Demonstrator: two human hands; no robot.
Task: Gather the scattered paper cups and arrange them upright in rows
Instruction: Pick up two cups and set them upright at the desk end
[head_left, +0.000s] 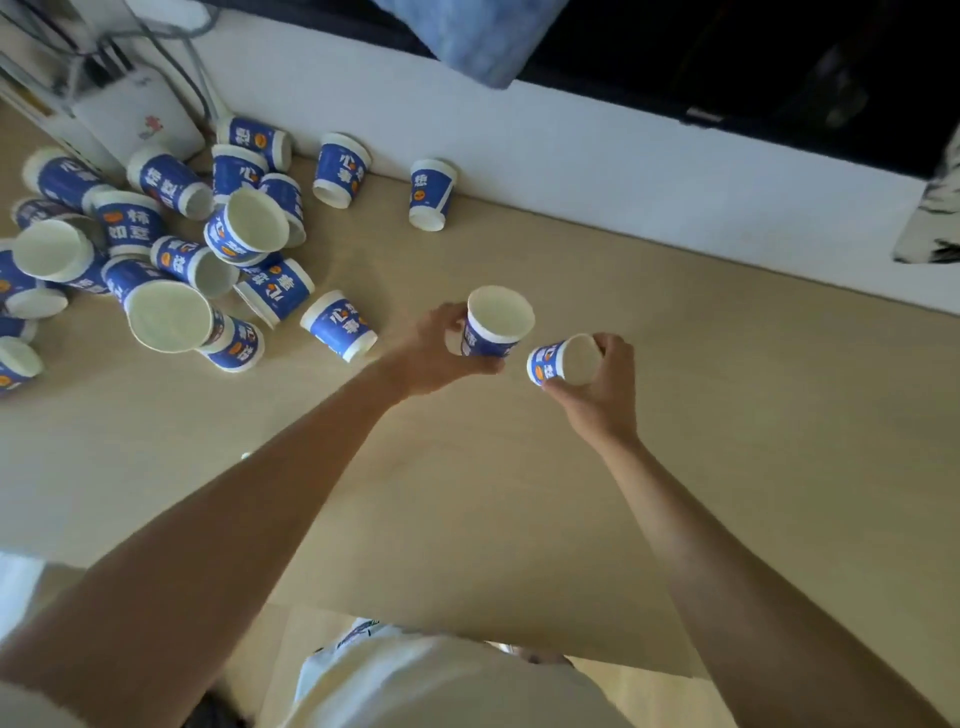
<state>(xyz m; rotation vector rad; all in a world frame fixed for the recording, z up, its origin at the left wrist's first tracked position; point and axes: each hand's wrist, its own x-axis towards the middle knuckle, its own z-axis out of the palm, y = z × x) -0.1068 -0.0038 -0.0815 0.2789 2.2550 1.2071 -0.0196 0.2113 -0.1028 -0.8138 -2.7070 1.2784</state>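
Holding cups, left hand (441, 348), right hand (605, 379) (bare table (727, 415) rightward)

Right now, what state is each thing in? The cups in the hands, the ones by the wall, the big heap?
Left hand: gripping a cup.
Cup in left hand: upright, mouth up, empty.
Right hand: gripping a cup.
Cup in right hand: tilted, mouth showing, empty.
Heap of cups: jumbled, mostly on their sides.
Cup by the wall: apart from the heap, bottom end showing.
Table: bare where the hands work; no row visible yet.
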